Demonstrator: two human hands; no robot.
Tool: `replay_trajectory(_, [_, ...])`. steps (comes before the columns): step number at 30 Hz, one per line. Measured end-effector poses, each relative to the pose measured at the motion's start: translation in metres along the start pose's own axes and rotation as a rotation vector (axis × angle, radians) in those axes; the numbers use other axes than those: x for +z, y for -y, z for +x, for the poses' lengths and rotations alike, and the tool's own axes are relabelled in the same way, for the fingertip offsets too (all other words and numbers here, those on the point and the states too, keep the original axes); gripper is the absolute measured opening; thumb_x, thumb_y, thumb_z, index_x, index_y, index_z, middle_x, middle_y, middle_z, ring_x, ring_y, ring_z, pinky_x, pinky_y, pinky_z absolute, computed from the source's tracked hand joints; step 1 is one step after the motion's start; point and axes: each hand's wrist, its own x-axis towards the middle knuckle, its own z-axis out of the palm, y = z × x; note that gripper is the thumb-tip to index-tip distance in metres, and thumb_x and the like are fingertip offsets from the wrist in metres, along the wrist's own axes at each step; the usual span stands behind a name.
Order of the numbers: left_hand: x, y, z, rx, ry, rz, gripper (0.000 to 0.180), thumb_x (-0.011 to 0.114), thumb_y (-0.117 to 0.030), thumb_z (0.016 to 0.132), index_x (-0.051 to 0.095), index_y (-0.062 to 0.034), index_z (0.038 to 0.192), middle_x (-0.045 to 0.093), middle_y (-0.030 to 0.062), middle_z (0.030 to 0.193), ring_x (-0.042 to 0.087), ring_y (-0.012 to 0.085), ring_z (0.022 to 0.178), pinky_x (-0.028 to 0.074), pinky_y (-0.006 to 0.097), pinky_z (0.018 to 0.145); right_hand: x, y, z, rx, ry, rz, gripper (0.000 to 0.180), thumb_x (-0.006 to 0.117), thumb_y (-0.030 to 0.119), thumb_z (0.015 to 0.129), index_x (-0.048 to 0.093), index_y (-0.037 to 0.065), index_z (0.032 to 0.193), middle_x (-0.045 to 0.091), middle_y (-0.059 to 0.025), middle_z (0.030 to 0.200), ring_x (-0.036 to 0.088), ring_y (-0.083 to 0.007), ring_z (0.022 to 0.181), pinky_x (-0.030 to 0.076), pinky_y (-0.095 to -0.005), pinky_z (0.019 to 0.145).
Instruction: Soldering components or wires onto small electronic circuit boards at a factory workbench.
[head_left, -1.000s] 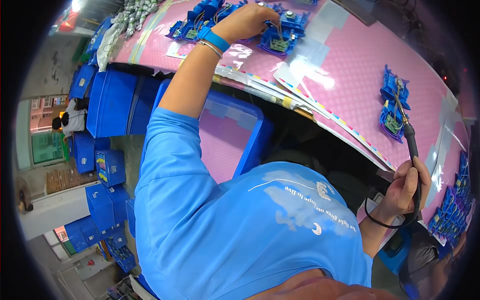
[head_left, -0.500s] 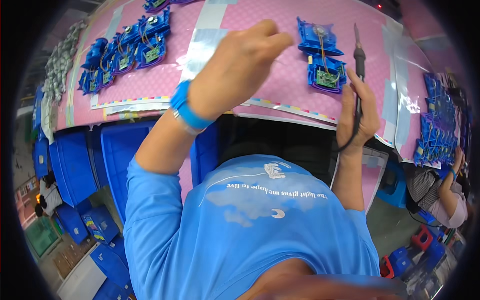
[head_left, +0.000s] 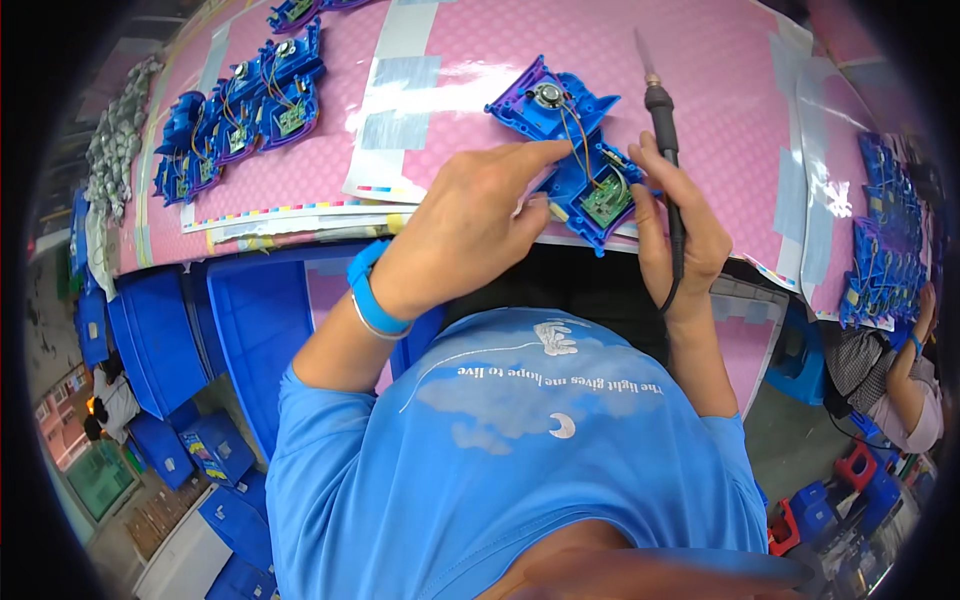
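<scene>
In front of me an opened blue plastic housing (head_left: 560,195) lies on the table in two halves. The upper half carries a round metal part (head_left: 548,95), joined by thin wires (head_left: 577,140) to a green circuit board (head_left: 606,200) in the lower half. My left hand (head_left: 480,215) grips the housing's left edge, its index finger stretched toward the wires and its thumb below. A soldering iron (head_left: 663,125) with a black handle rests in my right hand (head_left: 690,225), tip pointing away from me. Fingers of that hand also reach the housing's right edge.
Similar opened blue housings (head_left: 290,115) stand in a row at the far left, beside bagged grey parts (head_left: 122,140). More housings (head_left: 885,230) lie at the right, near another person's arm (head_left: 910,370). Blue bins (head_left: 155,340) stand below the pink-covered table (head_left: 440,130).
The housing has come left and nearer to me and has turned. My left hand has come down to its edge. The soldering iron and my right hand have shifted left.
</scene>
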Motion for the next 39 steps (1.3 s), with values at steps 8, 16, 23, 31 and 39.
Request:
replay_trajectory(8, [-0.012, 0.021, -0.007, -0.227, -0.297, -0.288, 0.032, 0.073, 0.000, 0.078, 0.075, -0.0024, 0.110, 0.064, 0.0014, 0.072, 0.051, 0.0040, 0.055, 0.040, 0.023, 0.051, 0.011, 0.010, -0.003, -0.156, -0.062, 0.001, 0.035, 0.071, -0.011, 0.089, 0.068, -0.004, 0.123, 0.074, -0.0227, 0.122, 0.073, -0.0288, 0.113, 0.055, -0.0378, 0.099])
replay_trajectory(16, [-0.022, 0.024, 0.004, -0.212, -0.100, -0.542, 0.040, 0.075, -0.007, 0.085, 0.069, 0.0010, 0.124, 0.064, -0.0019, 0.081, 0.056, 0.0025, 0.066, 0.041, 0.021, 0.056, -0.007, 0.023, -0.009, -0.211, -0.031, 0.142, 0.023, 0.063, -0.005, 0.096, 0.067, -0.008, 0.119, 0.074, -0.0222, 0.100, 0.072, -0.0272, 0.089, 0.057, -0.0357, 0.084])
replay_trajectory(23, [-0.005, 0.024, -0.013, -0.300, -0.266, -1.121, 0.035, 0.066, -0.004, 0.095, 0.066, 0.0011, 0.129, 0.064, -0.0011, 0.086, 0.046, 0.0020, 0.065, 0.036, 0.020, 0.055, 0.002, 0.028, 0.003, -0.118, -0.043, 0.215, 0.022, 0.059, -0.002, 0.101, 0.065, -0.008, 0.120, 0.073, -0.0198, 0.096, 0.071, -0.0221, 0.084, 0.057, -0.0338, 0.081])
replay_trajectory(31, [-0.003, 0.035, 0.007, 0.099, -0.204, 0.105, 0.029, 0.071, -0.004, 0.075, 0.075, -0.0048, 0.103, 0.065, 0.0104, 0.071, 0.063, 0.0291, 0.060, 0.051, 0.040, 0.059, -0.001, 0.032, 0.002, -0.104, -0.031, 0.259, 0.021, 0.059, -0.002, 0.101, 0.065, -0.008, 0.120, 0.074, -0.0190, 0.096, 0.071, -0.0209, 0.084, 0.057, -0.0329, 0.082])
replay_trajectory(39, [-0.026, 0.030, -0.030, -0.103, -0.009, 0.054, 0.021, 0.070, -0.006, 0.084, 0.077, -0.0022, 0.104, 0.068, 0.0077, 0.081, 0.063, 0.0172, 0.068, 0.049, 0.030, 0.061, -0.015, 0.024, -0.007, -0.058, -0.045, 0.312, 0.022, 0.060, -0.001, 0.099, 0.065, -0.008, 0.120, 0.072, -0.0198, 0.092, 0.070, -0.0231, 0.082, 0.057, -0.0360, 0.080])
